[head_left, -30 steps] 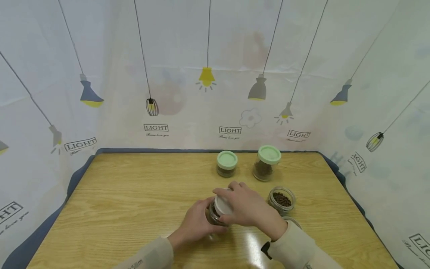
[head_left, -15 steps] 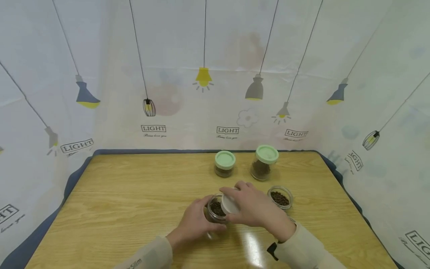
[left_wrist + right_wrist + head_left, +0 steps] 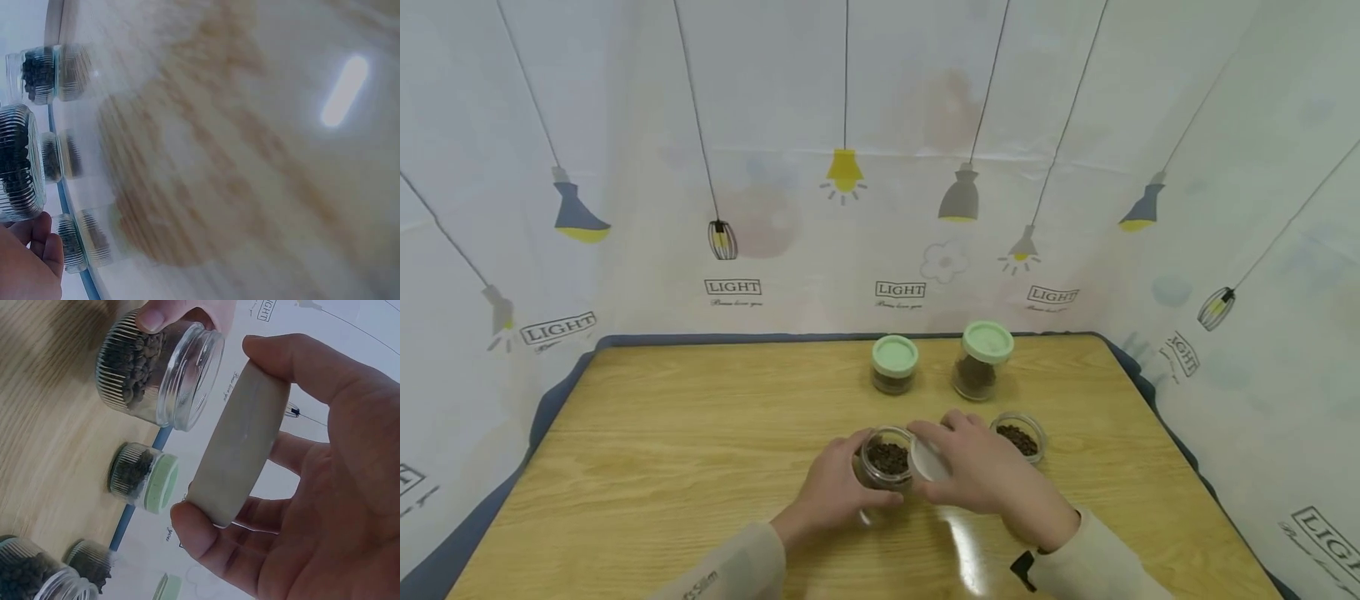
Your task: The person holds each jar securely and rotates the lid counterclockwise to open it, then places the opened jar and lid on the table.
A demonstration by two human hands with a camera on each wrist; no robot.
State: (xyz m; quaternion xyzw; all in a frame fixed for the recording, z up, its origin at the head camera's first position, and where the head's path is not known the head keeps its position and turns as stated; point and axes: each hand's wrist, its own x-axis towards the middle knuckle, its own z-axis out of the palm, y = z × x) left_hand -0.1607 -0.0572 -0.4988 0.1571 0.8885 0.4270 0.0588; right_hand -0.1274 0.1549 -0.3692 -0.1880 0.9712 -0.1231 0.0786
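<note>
My left hand grips a ribbed glass jar part-filled with dark brown beans that look like coffee beans. The jar's mouth is uncovered and faces up towards the head view. Between thumb and fingertips, my right hand holds a whitish round lid by its edge. A small gap separates this lid from the threaded glass neck in the right wrist view. In the left wrist view, only part of the left hand and of the held jar shows.
Behind the hands stand a small jar and a taller jar, both with green lids and dark contents. Beside my right hand sits an uncovered jar of beans. The wooden table ends at a printed curtain.
The right hand has moved rightward with the lid, off the jar's mouth, so the beans inside now show. The left hand keeps hold of the jar. The view has shifted slightly.
</note>
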